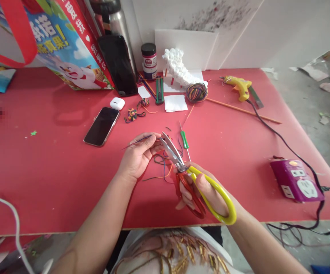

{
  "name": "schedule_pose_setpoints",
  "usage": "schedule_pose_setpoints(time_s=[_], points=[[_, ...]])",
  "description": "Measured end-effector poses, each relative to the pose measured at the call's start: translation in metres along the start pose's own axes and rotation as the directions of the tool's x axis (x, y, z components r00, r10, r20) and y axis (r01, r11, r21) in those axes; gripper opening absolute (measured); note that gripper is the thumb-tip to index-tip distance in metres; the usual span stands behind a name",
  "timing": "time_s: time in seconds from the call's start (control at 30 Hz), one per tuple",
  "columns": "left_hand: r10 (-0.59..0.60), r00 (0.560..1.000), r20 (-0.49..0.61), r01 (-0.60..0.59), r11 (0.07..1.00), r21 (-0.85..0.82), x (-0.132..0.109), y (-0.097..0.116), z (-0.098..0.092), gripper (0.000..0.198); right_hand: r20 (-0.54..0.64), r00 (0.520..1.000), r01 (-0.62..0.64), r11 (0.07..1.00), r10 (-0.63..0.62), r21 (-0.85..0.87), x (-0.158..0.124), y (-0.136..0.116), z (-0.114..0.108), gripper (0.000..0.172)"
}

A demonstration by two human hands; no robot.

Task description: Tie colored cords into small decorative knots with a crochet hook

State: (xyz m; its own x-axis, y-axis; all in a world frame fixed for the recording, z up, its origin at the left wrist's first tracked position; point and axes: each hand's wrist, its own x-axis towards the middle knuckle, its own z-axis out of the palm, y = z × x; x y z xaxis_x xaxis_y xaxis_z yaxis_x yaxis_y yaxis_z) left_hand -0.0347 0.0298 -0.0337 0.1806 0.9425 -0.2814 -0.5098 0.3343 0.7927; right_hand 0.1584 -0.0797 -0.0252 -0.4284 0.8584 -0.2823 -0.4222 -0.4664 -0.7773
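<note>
My left hand [138, 155] pinches a thin dark strand of yarn [137, 141] between thumb and fingers. In my right hand [207, 188] is a pair of scissors [217, 192] with one yellow and one red handle. Their blades are slightly apart, with the tips close to my left fingertips and the yarn. Loose multicoloured yarn [165, 161] lies on the table below the blades. Just beyond the scissors rests a crochet hook [184, 140] with a green grip. Farther back sit a small crocheted piece [132, 115] and a ball of variegated yarn [196, 92].
On the red table [53, 163] lie a phone [102, 126], a white earbud case [117, 103] and a green cutter [159, 91]. A yellow glue gun [240, 86] and a purple power socket [297, 180] are at right, with a black cable [281, 133]. A colourful bag [76, 57] stands at the back left.
</note>
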Motion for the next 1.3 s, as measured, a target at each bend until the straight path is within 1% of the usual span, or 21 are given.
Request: schedule_pose_setpoints(time_s=[0.13, 0.3, 0.43, 0.67, 0.77, 0.8, 0.83, 0.87, 0.9, 0.93, 0.97, 1.0, 1.03, 1.07, 1.13, 1.17, 1.23, 1.27, 1.3], points=[[0.009, 1.0, 0.02, -0.01, 1.0, 0.017, 0.001, -0.001, -0.001, 0.023, -0.018, 1.0, -0.007, 1.0, 0.006, -0.014, 0.001, -0.001, 0.002, 0.055], [0.01, 1.0, 0.027, -0.01, 1.0, -0.007, 0.001, -0.001, -0.001, 0.023, -0.049, 0.999, -0.013, 1.0, 0.011, -0.026, 0.003, -0.003, 0.005, 0.054], [0.009, 0.999, 0.032, -0.009, 1.0, -0.003, 0.001, -0.001, -0.001, 0.022, -0.045, 0.999, -0.015, 0.999, 0.013, -0.036, 0.004, -0.005, 0.006, 0.055], [0.011, 1.0, 0.018, -0.011, 1.0, 0.0, 0.001, -0.002, -0.001, 0.023, -0.093, 0.995, -0.049, 0.997, 0.043, -0.066, 0.006, -0.006, 0.01, 0.065], [0.001, 1.0, -0.017, -0.001, 1.0, -0.012, 0.001, -0.002, -0.001, 0.022, -0.132, 0.991, -0.05, 0.992, 0.034, -0.12, 0.002, -0.005, 0.009, 0.066], [-0.003, 1.0, -0.03, 0.003, 1.0, -0.015, 0.001, -0.001, -0.002, 0.022, -0.155, 0.988, -0.039, 0.985, 0.012, -0.17, -0.001, -0.005, 0.007, 0.064], [-0.004, 0.999, -0.047, 0.003, 1.0, -0.019, 0.001, -0.001, -0.002, 0.021, -0.187, 0.982, -0.025, 0.967, -0.024, -0.254, -0.005, -0.006, 0.003, 0.062], [-0.003, 0.997, -0.071, 0.002, 1.0, -0.024, 0.001, 0.0, -0.003, 0.02, -0.235, 0.969, -0.014, 0.928, -0.08, -0.373, -0.009, -0.008, -0.002, 0.059], [-0.006, 0.995, -0.104, 0.003, 0.999, -0.033, 0.001, 0.001, -0.003, 0.017, -0.285, 0.944, -0.011, 0.846, -0.167, -0.532, -0.013, -0.011, -0.009, 0.058], [-0.015, 0.989, -0.15, 0.008, 0.999, -0.049, 0.002, 0.003, -0.004, 0.013, -0.35, 0.898, -0.064, 0.709, -0.266, -0.702, -0.017, -0.014, -0.016, 0.056], [-0.033, 0.978, -0.204, 0.019, 0.997, -0.074, 0.003, 0.005, -0.003, 0.007, -0.405, 0.837, -0.162, 0.54, -0.368, -0.826, -0.02, -0.018, -0.023, 0.053], [-0.068, 0.963, -0.261, 0.042, 0.994, -0.105, 0.004, 0.008, -0.002, 0.005, -0.44, 0.775, -0.283, 0.374, -0.453, -0.883, -0.023, -0.023, -0.03, 0.05], [-0.12, 0.943, -0.311, 0.079, 0.987, -0.14, 0.005, 0.012, 0.0, 0.012, -0.457, 0.739, -0.391, 0.238, -0.496, -0.889, -0.025, -0.028, -0.037, 0.046], [-0.179, 0.92, -0.348, 0.123, 0.977, -0.176, 0.008, 0.017, 0.003, 0.019, -0.464, 0.723, -0.466, 0.136, -0.511, -0.875, -0.026, -0.033, -0.043, 0.043], [-0.288, 0.886, -0.364, 0.222, 0.951, -0.213, 0.014, 0.029, 0.011, 0.027, -0.467, 0.718, -0.548, -0.006, -0.516, -0.836, -0.028, -0.041, -0.052, 0.04], [-0.294, 0.893, -0.34, 0.231, 0.949, -0.214, 0.018, 0.035, 0.015, 0.027, -0.463, 0.718, -0.57, -0.058, -0.52, -0.819, -0.028, -0.044, -0.055, 0.04], [-0.247, 0.936, -0.252, 0.202, 0.961, -0.189, 0.025, 0.047, 0.023, 0.025, -0.444, 0.715, -0.599, -0.144, -0.54, -0.788, -0.027, -0.047, -0.059, 0.041], [-0.218, 0.956, -0.196, 0.186, 0.968, -0.17, 0.026, 0.051, 0.026, 0.022, -0.433, 0.721, -0.602, -0.18, -0.542, -0.778, -0.027, -0.048, -0.06, 0.043], [-0.214, 0.964, -0.158, 0.191, 0.971, -0.147, 0.027, 0.052, 0.027, 0.022, -0.422, 0.734, -0.598, -0.211, -0.533, -0.773, -0.026, -0.049, -0.06, 0.045]])
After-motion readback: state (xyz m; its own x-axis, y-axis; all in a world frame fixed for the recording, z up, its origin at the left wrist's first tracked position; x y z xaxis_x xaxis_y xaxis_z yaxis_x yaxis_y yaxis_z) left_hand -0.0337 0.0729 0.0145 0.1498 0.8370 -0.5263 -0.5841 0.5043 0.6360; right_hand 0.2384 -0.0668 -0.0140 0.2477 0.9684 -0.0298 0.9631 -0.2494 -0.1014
